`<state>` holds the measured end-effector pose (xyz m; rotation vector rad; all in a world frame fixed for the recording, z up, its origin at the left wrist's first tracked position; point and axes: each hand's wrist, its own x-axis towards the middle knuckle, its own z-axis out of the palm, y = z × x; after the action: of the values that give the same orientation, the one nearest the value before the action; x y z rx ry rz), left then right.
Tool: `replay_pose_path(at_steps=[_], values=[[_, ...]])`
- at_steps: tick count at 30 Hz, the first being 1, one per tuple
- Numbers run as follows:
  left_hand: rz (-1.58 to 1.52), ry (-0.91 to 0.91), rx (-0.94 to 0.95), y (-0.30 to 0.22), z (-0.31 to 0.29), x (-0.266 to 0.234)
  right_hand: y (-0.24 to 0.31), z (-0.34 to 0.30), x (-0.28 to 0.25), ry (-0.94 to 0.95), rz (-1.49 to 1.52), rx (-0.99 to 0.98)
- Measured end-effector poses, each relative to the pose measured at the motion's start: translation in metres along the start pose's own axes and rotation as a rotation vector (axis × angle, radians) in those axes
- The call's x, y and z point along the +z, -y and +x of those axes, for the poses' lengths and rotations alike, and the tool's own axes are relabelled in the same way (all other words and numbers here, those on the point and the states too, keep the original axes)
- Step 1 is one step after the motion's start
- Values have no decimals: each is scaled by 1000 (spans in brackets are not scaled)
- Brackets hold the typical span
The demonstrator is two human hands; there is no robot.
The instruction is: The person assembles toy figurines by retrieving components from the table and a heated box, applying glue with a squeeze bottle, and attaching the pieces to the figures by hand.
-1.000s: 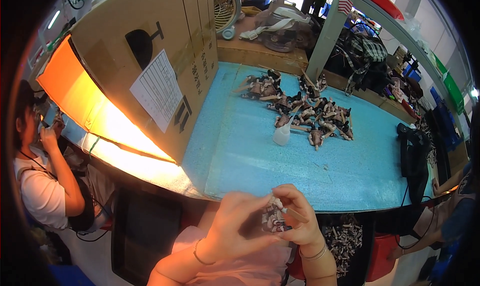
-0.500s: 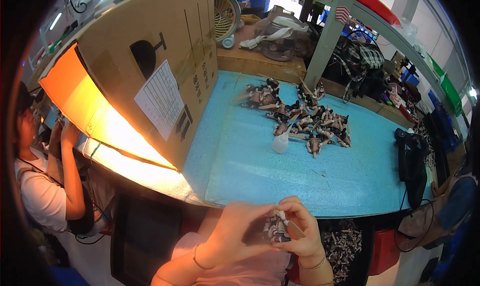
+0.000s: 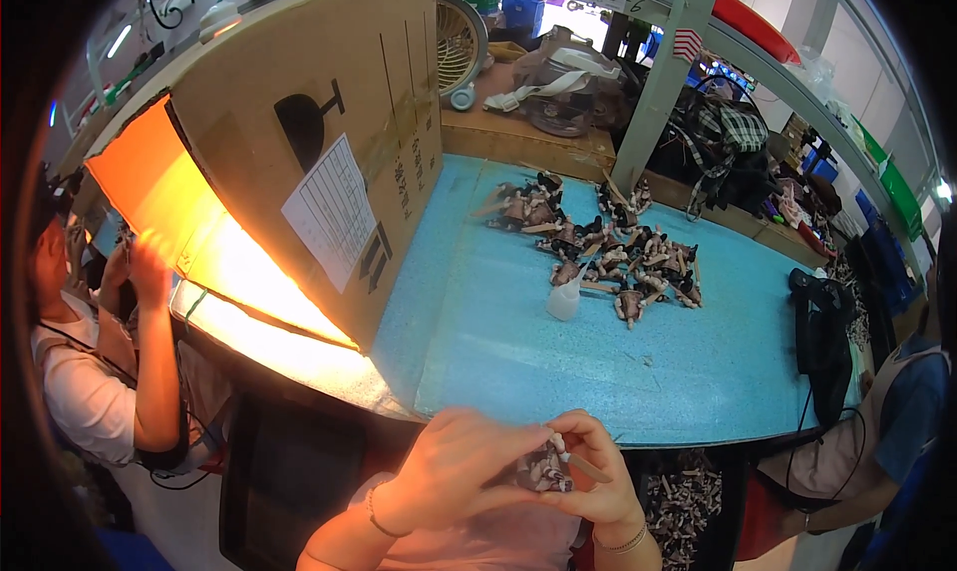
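In front of my body, just off the table's near edge, both hands hold a small painted figurine (image 3: pixel 545 469) with brown, black and pale parts. My left hand (image 3: pixel 449 473) is closed on its left side, the fingers reaching over its top. My right hand (image 3: pixel 610 486) grips the other side, with thumb below and fingers curled above. A flat wooden stick (image 3: pixel 590 468) juts out from the figurine toward my right palm. The fingers cover much of the figurine. Beyond my hands, several similar figurines (image 3: pixel 630 307) lie heaped on the blue table (image 3: pixel 498 372), beside a translucent white squeeze bottle (image 3: pixel 564 301).
A tall cardboard box (image 3: pixel 249 82), glowing orange inside, stands on the left. A black cloth-like object (image 3: pixel 823 337) hangs at the table's right edge. Below are a black bin (image 3: pixel 289 486) and a container of many small parts (image 3: pixel 684 506). Co-workers sit left (image 3: pixel 90 396) and right (image 3: pixel 912 396).
The left fingers have shifted over the figurine, blurred by motion. Both hands still hold it. The view has tilted slightly, and the right co-worker's arm has come further into sight.
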<state>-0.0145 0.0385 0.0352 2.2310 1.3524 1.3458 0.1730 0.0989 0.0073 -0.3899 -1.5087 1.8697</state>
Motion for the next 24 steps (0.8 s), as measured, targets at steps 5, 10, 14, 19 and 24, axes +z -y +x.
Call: replay_pose_path(at_steps=[5,10,14,19,24], values=[[-8,19,-65,-1,1,0,0,-3,4,-63,52,92],[-5,-8,-151,-2,-6,5,3,-2,6,-103,18,26],[-61,44,-191,1,-5,2,4,-6,8,-112,-33,92],[-5,-64,-206,5,-7,0,-4,-9,-4,-191,-203,-90],[-690,-322,-390,11,-14,2,-4,-14,-3,-384,-317,-197]])
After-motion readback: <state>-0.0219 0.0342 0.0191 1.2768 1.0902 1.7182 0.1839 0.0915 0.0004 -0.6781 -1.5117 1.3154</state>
